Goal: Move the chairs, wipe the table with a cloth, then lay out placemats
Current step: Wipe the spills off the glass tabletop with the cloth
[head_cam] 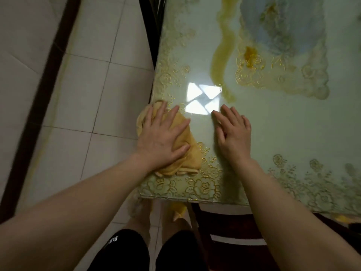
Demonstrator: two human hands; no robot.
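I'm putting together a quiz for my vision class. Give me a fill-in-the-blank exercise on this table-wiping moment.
1. The left hand presses flat on a ______ cloth.
2. The right hand lies flat on the glossy table and holds ______.
3. As the person sees it, the cloth lies by the table's near ______ corner.
4. The floor beside the table is laid with pale ______.

Missing words: yellow; nothing; left; tiles.

Dim, greenish indoor picture; a bright white window reflection glares on the glossy table (pixel 273 133); edges blurred and bent.
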